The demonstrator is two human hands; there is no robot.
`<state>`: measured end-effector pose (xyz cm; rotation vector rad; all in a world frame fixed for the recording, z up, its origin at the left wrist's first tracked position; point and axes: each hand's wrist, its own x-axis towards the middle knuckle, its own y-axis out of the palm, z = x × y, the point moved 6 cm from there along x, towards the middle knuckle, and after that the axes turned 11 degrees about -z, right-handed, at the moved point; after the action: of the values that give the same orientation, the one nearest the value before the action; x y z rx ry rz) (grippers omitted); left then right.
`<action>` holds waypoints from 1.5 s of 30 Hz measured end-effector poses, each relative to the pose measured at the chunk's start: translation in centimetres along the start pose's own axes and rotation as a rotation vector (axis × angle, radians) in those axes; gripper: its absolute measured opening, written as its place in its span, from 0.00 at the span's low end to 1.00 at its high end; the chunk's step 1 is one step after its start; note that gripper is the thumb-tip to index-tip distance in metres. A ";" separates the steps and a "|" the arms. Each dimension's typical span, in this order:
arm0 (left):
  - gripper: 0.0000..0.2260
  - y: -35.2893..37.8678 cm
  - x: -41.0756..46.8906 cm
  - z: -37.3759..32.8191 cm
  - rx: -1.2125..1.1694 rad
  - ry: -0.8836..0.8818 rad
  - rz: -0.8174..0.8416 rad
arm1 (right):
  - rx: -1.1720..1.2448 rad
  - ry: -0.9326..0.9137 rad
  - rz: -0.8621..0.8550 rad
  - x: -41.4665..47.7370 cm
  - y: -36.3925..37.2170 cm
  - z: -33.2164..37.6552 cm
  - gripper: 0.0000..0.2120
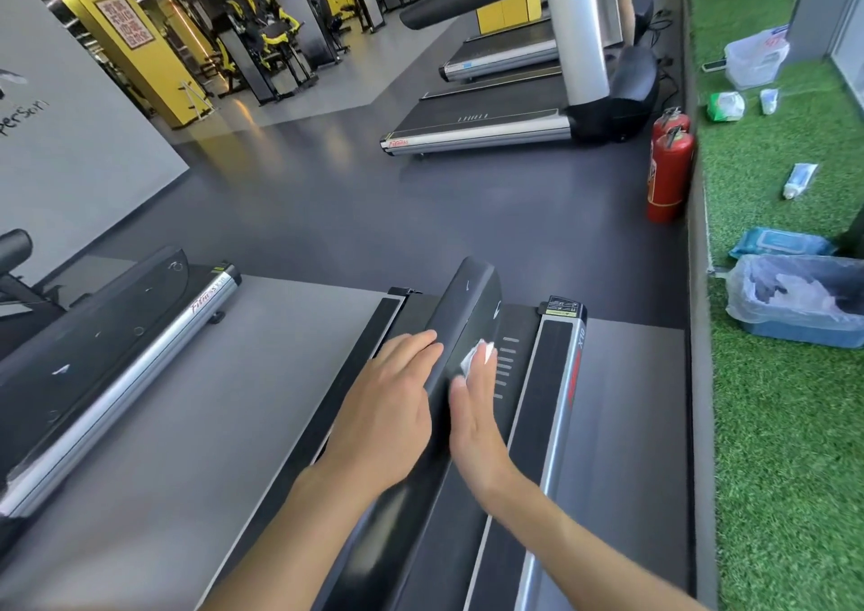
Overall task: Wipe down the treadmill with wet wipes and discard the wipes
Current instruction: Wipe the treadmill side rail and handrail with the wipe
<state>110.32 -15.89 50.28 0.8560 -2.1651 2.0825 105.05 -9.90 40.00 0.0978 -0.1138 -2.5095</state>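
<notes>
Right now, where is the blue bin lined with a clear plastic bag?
The blue bin sits at the head view's far right, on the green artificial turf, beside the blue wet-wipe pack.

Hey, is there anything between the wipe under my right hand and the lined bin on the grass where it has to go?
Nothing visible blocks it. Between the wipe under the right hand and the bin lie only the treadmill's low side rail and grey floor.
</notes>
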 end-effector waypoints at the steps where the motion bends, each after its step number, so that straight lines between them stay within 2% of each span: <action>1: 0.27 0.0 0.1 0.0 -0.013 -0.004 0.000 | -0.034 -0.083 0.020 -1.7 0.5 0.0 0.26; 4: 0.26 0.0 0.2 0.2 -0.048 -0.026 0.011 | -0.152 -0.244 0.049 -4.8 1.0 -0.8 0.30; 10: 0.28 -0.4 0.2 -0.3 -0.057 -0.039 0.006 | -0.255 -0.190 -0.061 2.4 -0.4 0.9 0.27; 12: 0.24 -0.5 0.2 -0.3 -0.073 -0.060 0.030 | -0.294 -0.257 -0.029 0.6 0.0 1.4 0.29; 15: 0.24 -0.5 0.2 -0.4 -0.088 -0.058 0.050 | -0.341 -0.356 0.064 -3.2 0.4 1.0 0.30; 17: 0.23 -0.6 0.3 -0.4 -0.080 -0.055 0.040 | -0.373 -0.378 0.044 -2.1 0.1 0.5 0.31; 22: 0.21 -0.4 2.3 -0.5 -0.016 -0.005 0.033 | -0.197 -0.118 -0.050 3.4 -0.6 0.4 0.26; 26: 0.22 0.8 3.9 -1.1 -0.021 0.008 0.077 | -0.160 -0.198 0.065 -1.6 0.0 0.1 0.29; 28: 0.23 1.3 4.0 -1.0 -0.030 -0.020 0.082 | -0.155 -0.179 0.083 -1.1 -0.3 -0.7 0.28; 33: 0.23 1.7 3.5 -0.9 -0.001 -0.005 0.039 | 0.059 0.113 0.001 4.2 -1.7 -0.1 0.23; 39: 0.23 1.8 3.7 -0.9 0.005 -0.011 0.035 | 0.055 0.123 0.117 0.7 -1.3 -0.1 0.27; 45: 0.23 1.9 3.5 -0.7 0.002 0.002 0.027 | 0.068 0.180 -0.032 6.9 -2.2 -0.3 0.28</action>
<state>106.32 -16.59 49.90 0.8282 -2.1861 2.0978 98.30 -12.22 39.16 0.3548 -0.1249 -2.5150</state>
